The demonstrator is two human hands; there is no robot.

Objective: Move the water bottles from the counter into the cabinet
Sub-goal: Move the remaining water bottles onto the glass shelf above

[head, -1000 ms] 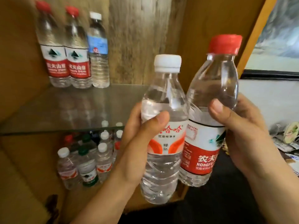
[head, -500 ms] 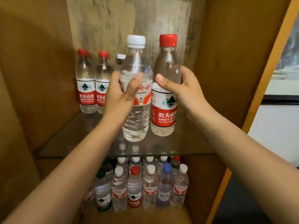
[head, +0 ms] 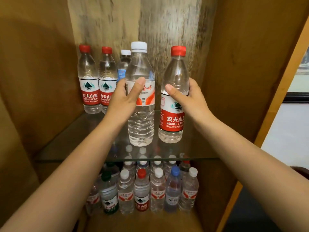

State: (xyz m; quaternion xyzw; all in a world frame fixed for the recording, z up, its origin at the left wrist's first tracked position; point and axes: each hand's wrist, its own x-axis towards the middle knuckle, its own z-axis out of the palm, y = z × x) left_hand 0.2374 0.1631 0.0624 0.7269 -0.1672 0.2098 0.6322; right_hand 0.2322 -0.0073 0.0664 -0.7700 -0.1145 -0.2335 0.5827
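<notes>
Both hands keep a curled grip, the left hand (head: 123, 96) round the white-capped bottle (head: 141, 104) and the right hand (head: 187, 97) round the red-capped bottle (head: 173, 101), mid-frame over the glass shelf (head: 70, 141); lower them upright, level, beside the three standing bottles (head: 102, 79).

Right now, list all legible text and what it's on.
"农夫山泉 NONGFU SPRING": red-cap bottle in right hand
"农夫山泉 NONGFU SPRING 550ml": leftmost shelf bottle
"农夫山 NONGFU SP", cut off: second shelf bottle
White-cap bottle in left hand: partly hidden
Lower-shelf bottles: too blurred
</notes>
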